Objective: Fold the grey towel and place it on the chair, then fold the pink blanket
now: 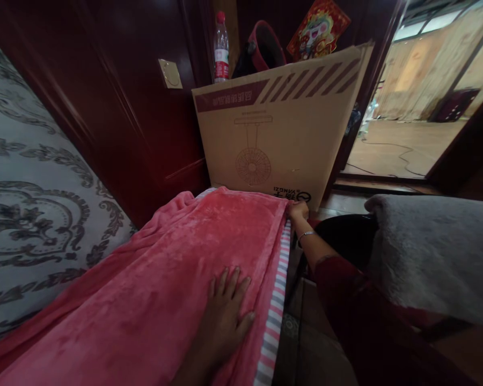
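Left hand (225, 311): lies palm down on the pink blanket (177, 279), near its right edge. Fingers straight and slightly spread, thumb out to the side; nothing held, only pressing flat on the plush.

Right hand (298, 210): arm stretched forward, fingers curled shut on the far right corner of the pink blanket, pinching the fabric. One thin bracelet (306, 234) on the wrist; dark red sleeve (346, 300) further up the arm.

Pink blanket: one, spread along the bed from near corner to far end, where it stops just before the cardboard box (277, 139). Under its right edge, one striped sheet (276, 305) shows as a narrow band, pink and grey stripes.

Count of the rest:
- cardboard box, one, standing at the foot of the bed, print upside down, fan drawing on its face;
- water bottle (221, 48), one, red cap, upright behind the box;
- patterned grey panel (32, 187) to the left, one;
- grey fuzzy cover (434, 252) to the right, one;
- red paper decoration (317, 29) on the dark wood wall, one.
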The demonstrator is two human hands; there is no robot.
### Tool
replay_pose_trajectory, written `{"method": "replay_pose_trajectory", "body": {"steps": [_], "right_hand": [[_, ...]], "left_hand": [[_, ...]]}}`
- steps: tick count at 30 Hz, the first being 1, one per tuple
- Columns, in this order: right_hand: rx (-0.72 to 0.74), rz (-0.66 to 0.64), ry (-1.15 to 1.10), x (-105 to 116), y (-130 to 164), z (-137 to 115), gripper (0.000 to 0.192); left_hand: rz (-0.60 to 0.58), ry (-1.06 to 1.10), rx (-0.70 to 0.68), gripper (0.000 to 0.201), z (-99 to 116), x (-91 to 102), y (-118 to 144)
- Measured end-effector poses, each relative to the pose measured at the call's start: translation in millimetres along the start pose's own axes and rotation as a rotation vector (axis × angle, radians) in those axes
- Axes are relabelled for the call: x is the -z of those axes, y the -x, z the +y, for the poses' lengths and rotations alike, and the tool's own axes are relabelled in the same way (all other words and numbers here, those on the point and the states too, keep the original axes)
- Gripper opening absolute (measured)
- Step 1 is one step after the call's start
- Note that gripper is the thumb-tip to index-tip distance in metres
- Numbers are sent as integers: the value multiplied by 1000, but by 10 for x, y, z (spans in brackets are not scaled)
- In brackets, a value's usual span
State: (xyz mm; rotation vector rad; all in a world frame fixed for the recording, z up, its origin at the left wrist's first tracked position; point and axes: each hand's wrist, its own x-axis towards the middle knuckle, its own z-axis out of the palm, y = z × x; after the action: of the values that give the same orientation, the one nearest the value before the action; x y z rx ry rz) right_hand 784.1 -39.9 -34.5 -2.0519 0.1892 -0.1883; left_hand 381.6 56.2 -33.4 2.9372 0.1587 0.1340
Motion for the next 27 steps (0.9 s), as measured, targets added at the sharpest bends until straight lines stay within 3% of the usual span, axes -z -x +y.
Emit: {"method": "replay_pose_trajectory", "body": {"steps": [5,9,14,21,27], "right_hand": [[7,-2,76,85,154,-16,20],[46,-9,107,72,244,-7,24],[19,-66,165,4,191,-57,35],[65,-22,194,42,168,-76,31],[44,-46,227,75,168,18,21]], "left_hand": [[16,11,-7,62,-4,-13,4],[7,24,-5,62,4,-6,2],[9,19,-8,64,5,-11,3],[16,22,-99,63,24,42,27],[-31,39,-80,62,33,62,36]]}}
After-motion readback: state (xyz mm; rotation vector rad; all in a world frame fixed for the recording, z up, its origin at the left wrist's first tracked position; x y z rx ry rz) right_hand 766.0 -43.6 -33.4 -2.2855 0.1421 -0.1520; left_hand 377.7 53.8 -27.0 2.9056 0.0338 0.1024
